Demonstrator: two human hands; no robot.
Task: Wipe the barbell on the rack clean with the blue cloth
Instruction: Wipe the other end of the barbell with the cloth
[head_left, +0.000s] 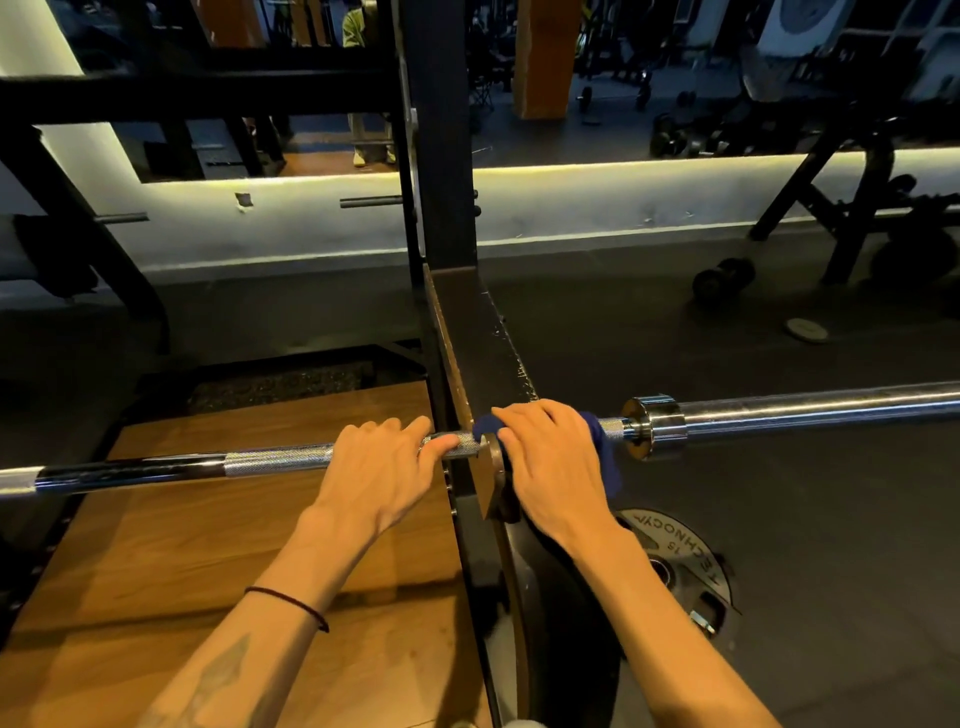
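Right hand (553, 462) is pressing the blue cloth (605, 447) over the barbell (280, 460), fingers curled round cloth and bar together, just between the rack upright (447, 234) and the shiny collar (652, 426). Left hand (382, 467) is gripping the knurled shaft on the other side of the upright, fingers wrapped over and thumb lying along the steel, steadying it.

To do this stretch well, I'd say she or he should be keeping the cloth wrapped right round the bar, twisting while sliding so the knurling gets cleaned on every side, and holding firm with the left so the bar isn't rolling in its hook. Working outward toward the collar and the sleeve (821, 408) looks sensible.

Counting now: one barbell, one cloth, two hands. One weight plate (691, 566) is leaning low by the rack, one dumbbell (723, 280) is lying on the dark floor beyond, and one small disc (806, 329) near it.
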